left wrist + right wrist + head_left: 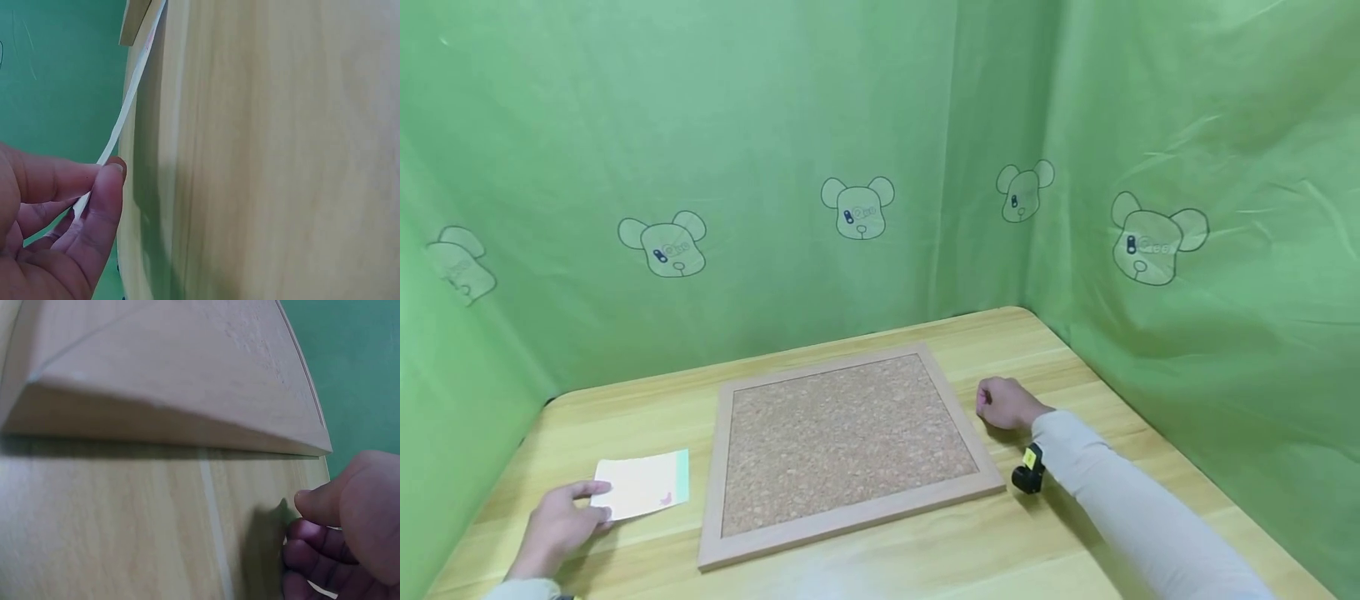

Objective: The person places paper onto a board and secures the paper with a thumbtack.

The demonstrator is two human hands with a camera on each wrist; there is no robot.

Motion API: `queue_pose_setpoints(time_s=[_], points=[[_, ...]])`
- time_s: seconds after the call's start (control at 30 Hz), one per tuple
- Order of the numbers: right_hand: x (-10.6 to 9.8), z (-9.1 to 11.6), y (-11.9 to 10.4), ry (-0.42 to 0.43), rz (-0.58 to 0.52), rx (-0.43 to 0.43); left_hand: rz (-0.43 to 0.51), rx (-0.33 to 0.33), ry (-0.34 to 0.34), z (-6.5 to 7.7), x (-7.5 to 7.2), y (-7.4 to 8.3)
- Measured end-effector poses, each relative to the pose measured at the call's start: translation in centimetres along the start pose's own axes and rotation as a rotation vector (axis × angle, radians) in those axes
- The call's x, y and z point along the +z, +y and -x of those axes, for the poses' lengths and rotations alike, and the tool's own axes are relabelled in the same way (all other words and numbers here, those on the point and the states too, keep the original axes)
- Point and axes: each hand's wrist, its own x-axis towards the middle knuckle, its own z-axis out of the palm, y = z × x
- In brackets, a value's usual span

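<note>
My left hand (561, 521) pinches the left edge of a pale paper note (638, 483) between thumb and fingers. The note has a mint-green strip on its right side and a small pink print near a lower corner. In the left wrist view the note (125, 109) shows almost edge-on, tilted above the table. A wood-framed cork board (842, 433) lies flat on the table between the hands. Just beyond its right edge, my right hand (1009, 403) has its fingers curled in. The right wrist view shows bent fingers (315, 550) beside the frame; the palm is hidden.
The wooden table (1045, 350) has a light grain and rounded far corners. Green curtains (760, 125) printed with bear heads stand close along its back and sides. A small black wrist camera (1028, 471) sits below the right cuff, near the board's front right corner.
</note>
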Motion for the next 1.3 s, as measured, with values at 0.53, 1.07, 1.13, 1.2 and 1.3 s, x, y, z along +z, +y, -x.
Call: queue_pose_setpoints(time_s=[0.53, 1.07, 1.13, 1.2, 1.3], points=[[0.4, 0.0, 0.2, 0.055, -0.004, -0.037, 0.114, -0.027, 0.049, 0.5, -0.3, 1.1], [0.4, 0.1, 0.2, 0.079, -0.018, -0.002, 0.243, -0.037, 0.090, 0.4, 0.4, 2.3], [0.4, 0.1, 0.2, 0.086, -0.039, -0.002, 0.252, -0.034, 0.090, 0.4, 0.6, 2.5], [0.3, 0.1, 0.2, 0.101, -0.052, -0.008, 0.257, -0.032, 0.088, 0.4, 0.7, 2.7], [0.1, 0.1, 0.1, 0.117, -0.068, -0.032, 0.258, -0.029, 0.079, 0.4, 0.9, 2.9]])
